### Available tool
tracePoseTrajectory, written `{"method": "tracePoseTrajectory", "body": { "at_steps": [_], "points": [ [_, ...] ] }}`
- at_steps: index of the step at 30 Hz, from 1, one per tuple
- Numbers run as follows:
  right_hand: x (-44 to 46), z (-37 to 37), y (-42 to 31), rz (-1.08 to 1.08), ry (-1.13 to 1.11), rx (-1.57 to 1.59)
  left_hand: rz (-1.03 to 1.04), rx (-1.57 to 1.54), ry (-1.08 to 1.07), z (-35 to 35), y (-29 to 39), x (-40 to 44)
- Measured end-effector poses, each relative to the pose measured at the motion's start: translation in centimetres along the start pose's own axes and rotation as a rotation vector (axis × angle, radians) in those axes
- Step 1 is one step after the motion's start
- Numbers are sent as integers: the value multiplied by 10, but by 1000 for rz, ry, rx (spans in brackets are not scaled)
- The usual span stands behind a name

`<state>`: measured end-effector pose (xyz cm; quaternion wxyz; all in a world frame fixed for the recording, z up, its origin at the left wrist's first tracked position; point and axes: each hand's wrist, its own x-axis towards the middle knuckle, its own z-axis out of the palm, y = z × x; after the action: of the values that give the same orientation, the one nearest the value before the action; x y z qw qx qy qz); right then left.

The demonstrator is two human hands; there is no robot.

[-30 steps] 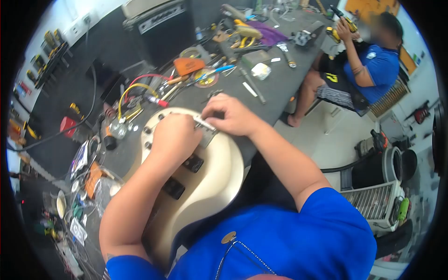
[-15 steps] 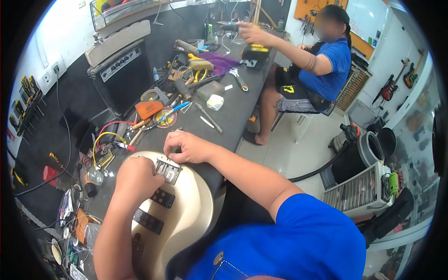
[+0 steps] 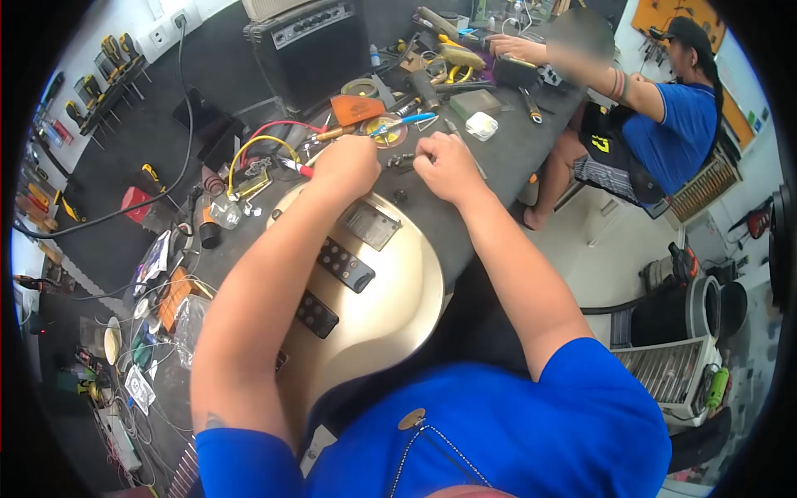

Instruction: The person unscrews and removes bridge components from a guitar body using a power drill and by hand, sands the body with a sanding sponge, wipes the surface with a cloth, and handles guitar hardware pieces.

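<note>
A cream guitar body (image 3: 407,282) lies in front of me, with two black pickups (image 3: 344,265) and a metal bridge plate (image 3: 371,226) near its end. My left hand (image 3: 347,168) is closed above the body's far edge, and whatever its fingers hold is hidden. Just past that edge, my right hand (image 3: 448,168) has its fingers curled together beside small dark metal parts (image 3: 402,160) on the dark bench (image 3: 490,199). I cannot make out what is between its fingertips.
Behind my hands lie an orange block (image 3: 358,109), a blue-handled tool (image 3: 407,122), red and yellow cables and a white-lidded box (image 3: 481,125). At the right a co-worker (image 3: 672,124) sits reaching over the bench. An amplifier (image 3: 320,58) stands at the back.
Both hands have moved off the bridge plate to the bench just past the guitar's edge. The plate is now uncovered. The co-worker's arm still reaches over the bench, and the camera view has shifted.
</note>
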<state>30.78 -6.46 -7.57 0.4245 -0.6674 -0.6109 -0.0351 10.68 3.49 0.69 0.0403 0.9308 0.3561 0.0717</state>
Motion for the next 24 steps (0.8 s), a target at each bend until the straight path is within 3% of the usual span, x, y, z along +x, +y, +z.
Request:
{"method": "tracePoseTrajectory", "body": {
  "at_steps": [5,7,11,15,19,24],
  "points": [
    [-5,-2,-9,-34,37,-83,52,-148,166,5,-21,-2],
    [-4,-2,-8,-39,102,-41,-48,-278,-12,-27,-20,-27],
    [-7,-17,-43,-248,146,130,-106,-393,-45,-46,-8,-82],
    [-4,-8,-56,-340,-148,382,-17,-220,-15,-38,0,-99],
    [-4,-4,-56,-346,-328,384,38,-146,52,-32,3,-101],
    [-2,0,-53,-309,-369,470,70,-193,86,-30,1,-101]
  ]
}}
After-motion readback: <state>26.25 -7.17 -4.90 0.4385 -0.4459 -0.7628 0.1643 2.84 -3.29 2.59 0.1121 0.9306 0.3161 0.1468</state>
